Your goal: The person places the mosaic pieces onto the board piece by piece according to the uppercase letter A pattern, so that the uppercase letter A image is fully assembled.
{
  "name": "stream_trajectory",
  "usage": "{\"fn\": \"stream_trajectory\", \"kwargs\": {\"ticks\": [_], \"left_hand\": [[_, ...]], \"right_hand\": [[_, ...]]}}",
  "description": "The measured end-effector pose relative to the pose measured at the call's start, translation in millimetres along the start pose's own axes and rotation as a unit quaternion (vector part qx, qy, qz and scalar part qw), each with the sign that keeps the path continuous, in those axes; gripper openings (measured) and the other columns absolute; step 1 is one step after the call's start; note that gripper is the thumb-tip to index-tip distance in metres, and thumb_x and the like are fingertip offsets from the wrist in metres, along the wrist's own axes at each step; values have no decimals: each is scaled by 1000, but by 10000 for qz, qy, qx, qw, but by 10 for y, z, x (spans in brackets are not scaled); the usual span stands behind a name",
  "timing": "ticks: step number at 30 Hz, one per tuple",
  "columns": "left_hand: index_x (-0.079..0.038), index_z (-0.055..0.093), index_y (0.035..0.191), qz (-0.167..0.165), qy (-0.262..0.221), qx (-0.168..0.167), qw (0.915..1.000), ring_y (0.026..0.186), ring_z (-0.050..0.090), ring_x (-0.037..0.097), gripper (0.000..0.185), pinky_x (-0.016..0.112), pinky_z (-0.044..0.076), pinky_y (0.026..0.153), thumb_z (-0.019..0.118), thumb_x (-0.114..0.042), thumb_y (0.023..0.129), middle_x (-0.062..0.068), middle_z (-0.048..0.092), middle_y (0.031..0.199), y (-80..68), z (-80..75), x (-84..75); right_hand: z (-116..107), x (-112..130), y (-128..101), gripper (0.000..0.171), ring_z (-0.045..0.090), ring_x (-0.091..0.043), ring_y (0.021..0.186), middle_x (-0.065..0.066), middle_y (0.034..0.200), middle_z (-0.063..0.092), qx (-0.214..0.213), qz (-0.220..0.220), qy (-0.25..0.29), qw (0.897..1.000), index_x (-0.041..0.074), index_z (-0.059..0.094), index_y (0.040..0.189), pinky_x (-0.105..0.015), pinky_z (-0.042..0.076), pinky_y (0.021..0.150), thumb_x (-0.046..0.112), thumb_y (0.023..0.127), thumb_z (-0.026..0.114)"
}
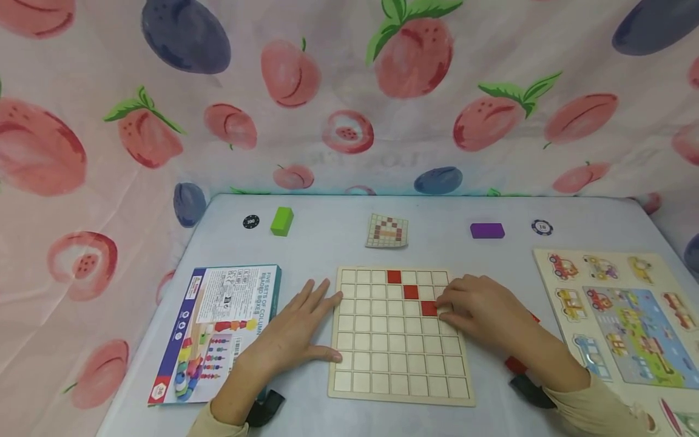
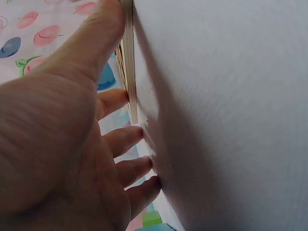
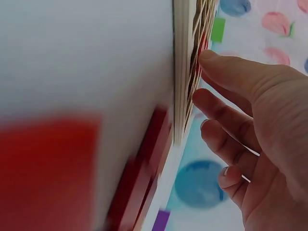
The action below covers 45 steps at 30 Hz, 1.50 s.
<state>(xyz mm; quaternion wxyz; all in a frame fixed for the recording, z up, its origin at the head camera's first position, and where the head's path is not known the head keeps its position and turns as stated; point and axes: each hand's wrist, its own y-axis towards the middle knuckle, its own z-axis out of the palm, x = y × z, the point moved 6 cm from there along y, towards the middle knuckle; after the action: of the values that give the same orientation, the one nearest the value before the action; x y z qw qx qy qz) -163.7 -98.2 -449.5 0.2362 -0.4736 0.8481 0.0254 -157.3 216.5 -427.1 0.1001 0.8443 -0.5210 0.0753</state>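
Observation:
A pale wooden grid board (image 1: 371,346) lies in the middle of the table. Three red square tiles run diagonally across its upper cells: one in the top row (image 1: 394,277), a second (image 1: 411,292) lower right and a third (image 1: 429,308) below that. My right hand (image 1: 480,306) is at this third tile, thumb and forefinger bent together at its right edge, partly covering it. In the right wrist view, the thumb (image 3: 240,72) meets red at the board's surface. My left hand (image 1: 292,331) lies spread at the board's left edge, thumb and fingertips touching the side (image 2: 130,62).
More red tiles (image 1: 515,365) lie beside the right forearm. A small pattern card (image 1: 387,230) sits behind the board, between a green block (image 1: 281,221) and a purple block (image 1: 487,230). A boxed toy (image 1: 218,334) is at left, a picture puzzle (image 1: 568,273) at right.

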Motion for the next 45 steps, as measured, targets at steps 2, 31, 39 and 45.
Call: {"fn": "stream_trajectory", "kwargs": {"ticks": [2,31,39,45], "left_hand": [[-20,41,165,14,13,8,10000,167,18,44,106,65,35,128,88,-58,79,13,25,179,-1,0,-4],[-19,39,166,27,34,57,10000,167,17,43,105,64,31,130,85,-60,81,12,24,179,-10,-7,-17],[-20,39,166,-11,31,76,10000,167,16,43,106,64,31,130,86,-61,80,12,24,179,-6,-8,-13],[-20,40,166,-11,-11,51,10000,167,17,43,106,65,32,129,86,-61,79,12,24,179,-8,-4,-9]], "right_hand": [[-41,-107,-106,15,69,-16,100,10,106,76,-3,234,11,9997,29,83,103,-45,60,91,30,89,87],[-221,-1029,-915,31,65,-35,102,-18,117,76,401,1850,-440,9809,21,82,110,-63,52,89,24,80,92],[-202,-1057,-907,32,65,-35,100,-18,117,75,388,1958,-298,9794,21,81,111,-63,52,89,27,81,92],[-263,-855,-791,29,69,-30,96,-9,109,79,-142,1619,-272,9863,23,82,107,-59,58,84,30,81,93]]}}
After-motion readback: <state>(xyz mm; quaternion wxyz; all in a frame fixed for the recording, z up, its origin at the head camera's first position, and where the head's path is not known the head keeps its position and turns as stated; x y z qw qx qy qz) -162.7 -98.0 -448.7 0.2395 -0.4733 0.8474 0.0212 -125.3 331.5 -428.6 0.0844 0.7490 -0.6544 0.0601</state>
